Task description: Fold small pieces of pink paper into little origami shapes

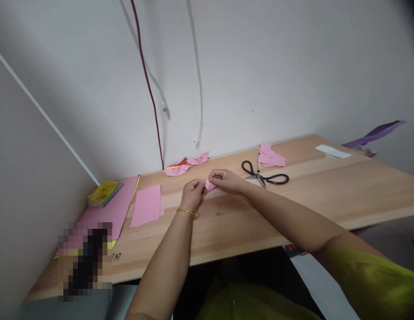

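A small folded piece of pink paper (pixel 209 185) is held between my two hands above the middle of the wooden table. My left hand (pixel 194 194), with a gold bangle at the wrist, pinches its left side. On its upper right, the thumb and fingers of my right hand (pixel 225 180) are closed on the same piece. Behind my hands lie several folded pink paper shapes (pixel 178 170), one with a red part. To the right rest open scissors (pixel 259 178) with black handles, and a pen (pixel 259 163).
Cut pink scraps (pixel 271 156) lie behind the scissors. At left are pink sheets (pixel 146 205), a larger pink stack (pixel 123 195) and a yellow packet (pixel 105 192). A white strip (pixel 332 151) and purple material (pixel 376 133) are far right. Cables (pixel 148 80) hang on the wall.
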A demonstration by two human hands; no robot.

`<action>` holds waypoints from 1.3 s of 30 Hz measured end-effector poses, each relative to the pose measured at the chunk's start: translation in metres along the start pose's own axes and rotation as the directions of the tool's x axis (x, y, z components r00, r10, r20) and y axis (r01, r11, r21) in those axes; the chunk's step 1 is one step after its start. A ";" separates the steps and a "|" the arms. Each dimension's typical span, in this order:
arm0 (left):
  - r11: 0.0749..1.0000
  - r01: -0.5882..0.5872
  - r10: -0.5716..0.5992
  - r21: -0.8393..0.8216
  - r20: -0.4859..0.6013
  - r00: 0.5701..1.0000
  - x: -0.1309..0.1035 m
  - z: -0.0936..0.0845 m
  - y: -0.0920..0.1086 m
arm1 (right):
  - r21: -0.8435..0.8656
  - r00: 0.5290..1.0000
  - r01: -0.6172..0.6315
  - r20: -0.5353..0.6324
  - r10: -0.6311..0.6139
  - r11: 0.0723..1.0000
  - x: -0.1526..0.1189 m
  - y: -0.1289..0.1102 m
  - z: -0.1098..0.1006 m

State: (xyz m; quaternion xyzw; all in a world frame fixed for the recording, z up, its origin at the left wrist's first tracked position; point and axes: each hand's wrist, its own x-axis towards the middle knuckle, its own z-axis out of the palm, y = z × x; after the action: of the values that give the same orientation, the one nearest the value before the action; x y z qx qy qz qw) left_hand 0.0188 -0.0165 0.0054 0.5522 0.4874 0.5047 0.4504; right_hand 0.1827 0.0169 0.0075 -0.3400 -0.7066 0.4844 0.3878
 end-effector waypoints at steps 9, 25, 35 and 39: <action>0.978 0.077 -0.074 -0.193 0.024 0.997 0.001 0.002 0.000 | -0.082 0.997 0.041 -0.069 -0.047 0.996 -0.001 -0.003 -0.001; 0.984 0.084 -0.082 -0.160 0.018 0.996 0.002 0.003 -0.002 | -0.223 0.988 0.092 -0.103 -0.117 0.971 -0.001 -0.002 0.005; 0.995 -0.034 0.030 0.098 0.035 0.999 0.002 -0.001 -0.004 | -0.276 0.988 0.142 -0.026 -0.155 0.951 -0.004 -0.007 0.008; 0.999 0.043 -0.042 -0.011 0.056 0.998 0.002 -0.003 0.001 | -0.159 0.995 0.099 0.009 -0.099 0.982 -0.003 -0.004 0.005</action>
State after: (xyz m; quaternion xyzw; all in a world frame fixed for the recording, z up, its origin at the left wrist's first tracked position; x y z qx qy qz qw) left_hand 0.0155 -0.0144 0.0065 0.5530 0.4831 0.4823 0.4777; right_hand 0.1789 0.0111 0.0095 -0.3342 -0.7593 0.4067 0.3827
